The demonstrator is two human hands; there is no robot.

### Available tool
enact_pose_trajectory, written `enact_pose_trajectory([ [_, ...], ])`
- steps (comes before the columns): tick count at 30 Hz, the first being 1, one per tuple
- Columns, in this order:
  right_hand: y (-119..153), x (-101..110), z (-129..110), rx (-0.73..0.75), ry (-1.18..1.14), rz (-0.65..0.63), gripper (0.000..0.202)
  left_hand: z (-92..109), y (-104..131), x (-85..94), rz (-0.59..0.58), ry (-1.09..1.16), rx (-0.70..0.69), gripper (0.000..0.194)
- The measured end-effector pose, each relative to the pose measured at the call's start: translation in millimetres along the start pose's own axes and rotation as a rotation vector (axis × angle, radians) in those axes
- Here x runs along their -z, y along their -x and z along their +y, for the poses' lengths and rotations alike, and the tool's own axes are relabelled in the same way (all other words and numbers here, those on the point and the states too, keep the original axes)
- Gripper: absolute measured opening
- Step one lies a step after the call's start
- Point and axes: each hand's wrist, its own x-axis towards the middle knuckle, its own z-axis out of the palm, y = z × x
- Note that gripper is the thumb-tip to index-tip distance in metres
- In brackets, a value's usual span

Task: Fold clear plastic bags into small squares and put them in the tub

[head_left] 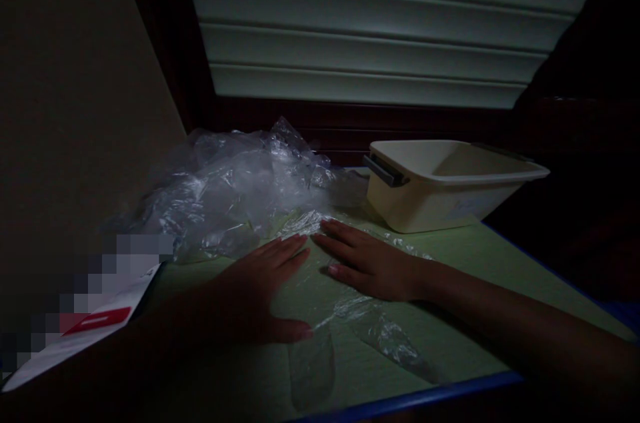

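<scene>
On the counter (485,256), we appear to be smoothing the clear bag (313,370), left grip (265,283) and right grip (373,262) spread wide, grasping nothing; next move likely needs light, even pressure.

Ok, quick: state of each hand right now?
Left hand: open, palm down at the clear plastic, gripping nothing.
Right hand: open, palm down on the plastic, gripping nothing.

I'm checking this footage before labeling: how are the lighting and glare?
Head view: very dim, right side near black; head view: bright glints on the plastic, left hand darker than right hand; head view: coarse pixel blocks mask part of the lower left.
</scene>
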Motion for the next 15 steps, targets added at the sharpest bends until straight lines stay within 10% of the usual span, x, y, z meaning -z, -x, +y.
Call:
enact_pose_trajectory([
  [15,73.9,9.7,16.5,-0.244,0.16,0.001,0.059,3.9,1.2,3.9,-0.038,-0.078,-0.007,0.091],
])
